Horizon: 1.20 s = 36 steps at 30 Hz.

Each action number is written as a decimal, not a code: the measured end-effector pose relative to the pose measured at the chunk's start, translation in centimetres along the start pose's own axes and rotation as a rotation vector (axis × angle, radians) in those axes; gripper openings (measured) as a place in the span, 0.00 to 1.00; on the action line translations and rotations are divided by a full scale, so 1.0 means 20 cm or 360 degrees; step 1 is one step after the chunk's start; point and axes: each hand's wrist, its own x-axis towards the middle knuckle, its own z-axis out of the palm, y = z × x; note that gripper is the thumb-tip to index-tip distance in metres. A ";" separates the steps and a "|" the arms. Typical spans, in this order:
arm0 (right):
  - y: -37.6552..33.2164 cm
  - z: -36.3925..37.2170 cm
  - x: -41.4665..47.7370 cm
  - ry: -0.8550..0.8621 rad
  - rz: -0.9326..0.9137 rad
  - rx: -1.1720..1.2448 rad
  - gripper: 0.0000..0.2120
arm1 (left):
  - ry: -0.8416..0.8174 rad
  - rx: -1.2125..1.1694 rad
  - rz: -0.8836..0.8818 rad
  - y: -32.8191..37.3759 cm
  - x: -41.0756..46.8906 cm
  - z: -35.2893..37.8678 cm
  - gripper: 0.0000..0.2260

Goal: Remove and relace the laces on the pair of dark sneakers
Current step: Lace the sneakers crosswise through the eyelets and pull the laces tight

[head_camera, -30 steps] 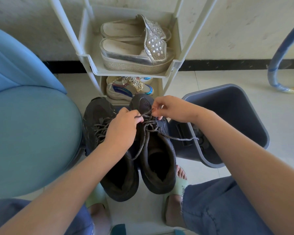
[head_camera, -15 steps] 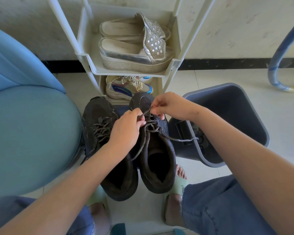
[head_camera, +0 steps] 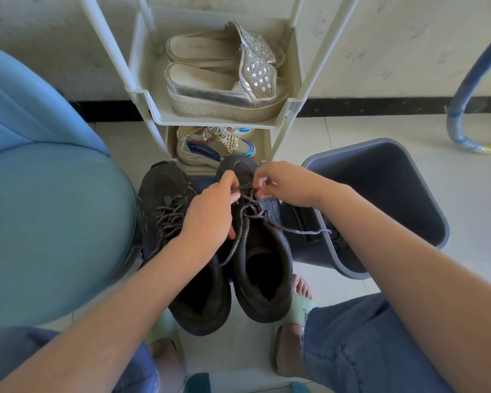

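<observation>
Since the big stuff frames it all, I'll start there: a blue padded seat (head_camera: 48, 222) fills the left side, a grey bin (head_camera: 380, 194) sits on the right, and a white shoe rack (head_camera: 210, 121) stands at the wall between them.

The pair of dark sneakers sits side by side just in front of the rack, toes pointing at it, between the person's feet. The left sneaker (head_camera: 159, 191) looks fully laced, if a bit loose. The right sneaker (head_camera: 267, 268) is the one being worked on, and its upper eyelets are bare.

Both hands are up at the toe end of its lacing. The left hand (head_camera: 210, 211) has its fingers curled, pinching a strand, and the right hand (head_camera: 284, 184) is pinching the same lace (head_camera: 295, 229) just beside it. One loose end trails over the bin's rim and the other drops between the two shoes.

My guess is this is the unlacing step on the right shoe, down to the last couple of crossings. It could be the start of relacing, honestly hard to say. Either way, the next move needs one strand fed through the bottom eyelets while the other hand steadies the shoe. The left sneaker hasn't been started.
</observation>
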 end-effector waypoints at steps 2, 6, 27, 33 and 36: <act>-0.03 -0.01 0.00 0.0022 -0.0018 -0.0158 0.06 | 0.0013 0.0036 0.0017 0.00 0.00 0.00 0.10; -0.07 -0.03 0.00 0.0029 -0.0079 -0.0206 0.05 | 0.0023 0.0103 0.0060 0.04 -0.02 -0.04 0.08; 0.03 -0.09 -0.06 -0.0161 0.0009 0.0286 0.06 | -0.0111 -0.0219 -0.0043 0.06 0.00 -0.13 0.08; 0.05 -0.07 -0.05 -0.0220 0.0014 0.0348 0.05 | 0.0038 -0.0113 -0.0071 0.06 0.01 -0.11 0.04; 0.05 -0.07 -0.05 -0.0240 0.0012 0.0344 0.05 | 0.0059 -0.0004 -0.0029 0.07 0.02 -0.09 0.04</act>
